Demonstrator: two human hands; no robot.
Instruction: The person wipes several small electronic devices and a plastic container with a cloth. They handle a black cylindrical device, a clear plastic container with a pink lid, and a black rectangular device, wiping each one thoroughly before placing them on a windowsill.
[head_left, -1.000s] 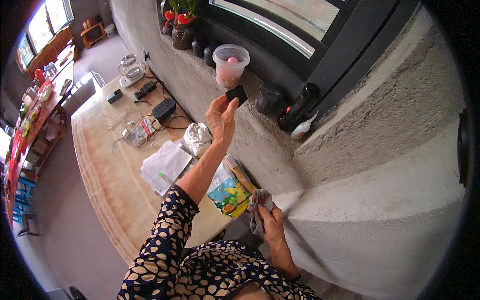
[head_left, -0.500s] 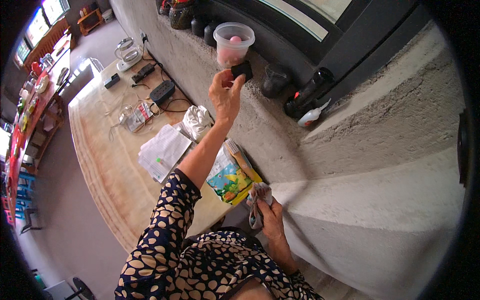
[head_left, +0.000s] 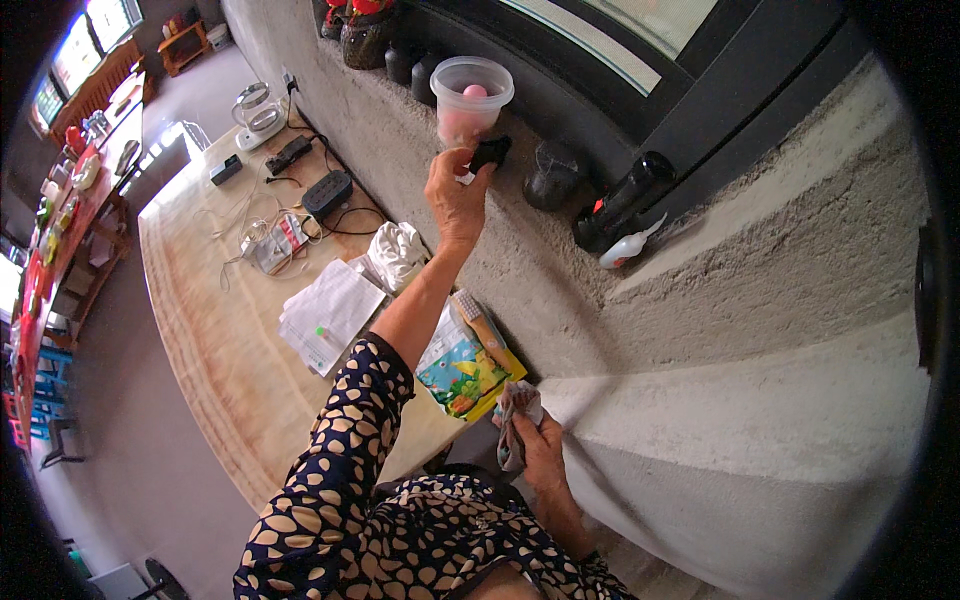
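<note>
Black and small, an object [head_left: 488, 153] was pinched in the fingertips of the person's left hand [head_left: 455, 195], which had risen over the past second from above the wooden counter [head_left: 215, 350] to the rough concrete ledge [head_left: 520, 240], just below a clear plastic tub [head_left: 470, 95]. The right hand [head_left: 540, 450] stayed low by the counter's corner, clenched around a crumpled grey cloth [head_left: 512, 420].

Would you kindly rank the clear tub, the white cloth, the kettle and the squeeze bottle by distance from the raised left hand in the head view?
From the left hand:
1. Clear tub, just above it on the ledge.
2. White cloth, below-left on the table.
3. Squeeze bottle, to the right on the ledge.
4. Kettle, far left on the table.
</note>
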